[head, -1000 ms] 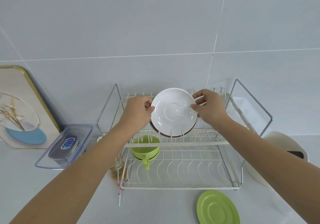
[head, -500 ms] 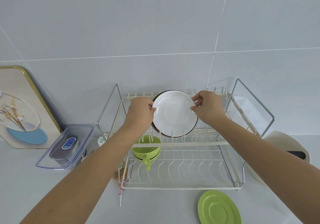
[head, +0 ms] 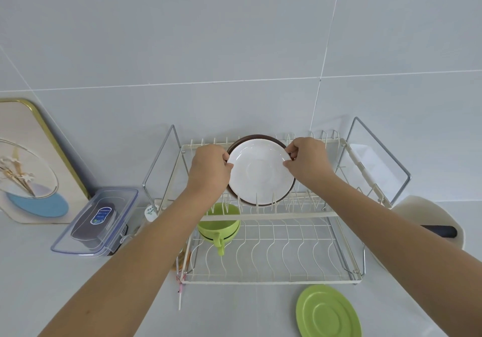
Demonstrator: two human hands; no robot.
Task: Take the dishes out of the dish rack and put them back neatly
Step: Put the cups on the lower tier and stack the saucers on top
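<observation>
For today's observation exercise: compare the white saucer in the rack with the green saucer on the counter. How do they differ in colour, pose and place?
The white saucer stands on edge in the dish rack's upper tier; the green saucer lies flat on the counter in front of the rack. The left hand and right hand grip the white one; nothing touches the green one. A brown dish stands behind the white one; the green one lies alone. Both are round with a central ring.

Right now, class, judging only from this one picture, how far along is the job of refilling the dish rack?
Done: a green cup sits on the lower tier of the dish rack, and a brown-rimmed plate stands in the upper slots. In hand: the left hand and right hand hold a white saucer upright in front of it. Left: the green saucer lies on the counter.
</observation>
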